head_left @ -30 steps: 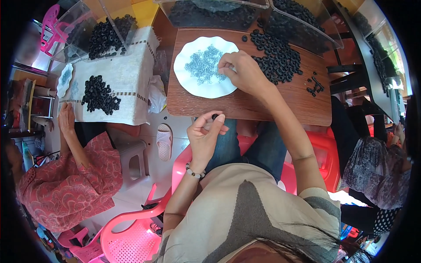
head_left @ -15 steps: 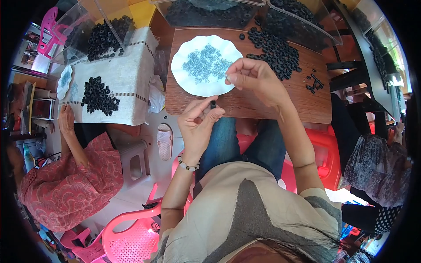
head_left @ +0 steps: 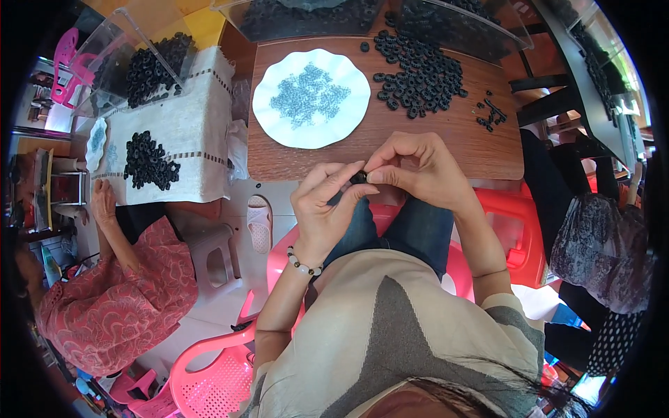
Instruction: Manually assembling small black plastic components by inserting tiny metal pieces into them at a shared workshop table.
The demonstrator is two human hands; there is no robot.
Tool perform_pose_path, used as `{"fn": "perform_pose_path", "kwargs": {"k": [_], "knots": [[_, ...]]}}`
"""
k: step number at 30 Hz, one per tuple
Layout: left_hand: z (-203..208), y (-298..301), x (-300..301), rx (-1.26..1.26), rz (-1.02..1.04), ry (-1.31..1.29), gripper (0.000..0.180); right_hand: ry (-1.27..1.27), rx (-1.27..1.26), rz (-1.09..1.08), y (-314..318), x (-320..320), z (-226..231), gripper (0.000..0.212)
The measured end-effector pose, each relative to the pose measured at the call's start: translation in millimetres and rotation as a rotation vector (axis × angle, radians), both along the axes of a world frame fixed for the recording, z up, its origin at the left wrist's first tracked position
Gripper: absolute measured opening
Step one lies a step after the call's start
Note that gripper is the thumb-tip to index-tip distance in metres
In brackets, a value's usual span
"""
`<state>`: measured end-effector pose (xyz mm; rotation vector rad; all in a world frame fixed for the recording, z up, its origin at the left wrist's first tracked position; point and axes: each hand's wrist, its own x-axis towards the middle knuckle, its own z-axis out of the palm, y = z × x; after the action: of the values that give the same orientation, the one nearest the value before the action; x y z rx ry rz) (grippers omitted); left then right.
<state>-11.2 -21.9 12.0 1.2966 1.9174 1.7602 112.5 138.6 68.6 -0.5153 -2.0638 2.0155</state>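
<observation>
Between the thumb and fingers of my left hand is a small black part, round-edged and shiny. My right hand meets it from the right, its thumb and index finger pinched at the part; whatever tiny thing they hold is hidden. Both hands are in front of the table's near edge, over my lap. Beyond them a white scalloped plate bears a spread of tiny translucent grey-blue pieces. To its right lies a heap of black ring-like parts on the wooden table.
Clear bins of black parts stand at the table's back. Several dark scraps lie at the right. On the left, a person in a red patterned top sits by a cloth-covered table. Pink chairs and a slipper are nearby.
My right hand has come down from the plate's edge toward me and met my left hand at the black part. The view has shifted slightly.
</observation>
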Motion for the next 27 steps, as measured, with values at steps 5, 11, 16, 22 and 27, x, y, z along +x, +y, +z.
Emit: {"fn": "perform_pose_path", "kwargs": {"k": [5,11,16,22,27], "knots": [[-6,0,6,-0.026,-0.037,0.028,0.036,-0.08,-0.053,0.033,2,3,2,0.016],[-13,4,13,-0.066,-0.149,-0.139,0.033,-0.082,-0.043,0.089,13,12,-22,0.021],[-29,2,22,-0.145,-0.201,-0.394,0.032,-0.102,0.119,-0.178,33,32,-30,0.015],[-35,11,31,-0.091,-0.253,-0.681,0.031,-0.254,1.003,-0.495,84,48,-50,0.014],[-34,11,33,-0.093,-0.235,-0.727,0.033,-0.242,1.123,-0.53,85,36,-67,0.013]]}}
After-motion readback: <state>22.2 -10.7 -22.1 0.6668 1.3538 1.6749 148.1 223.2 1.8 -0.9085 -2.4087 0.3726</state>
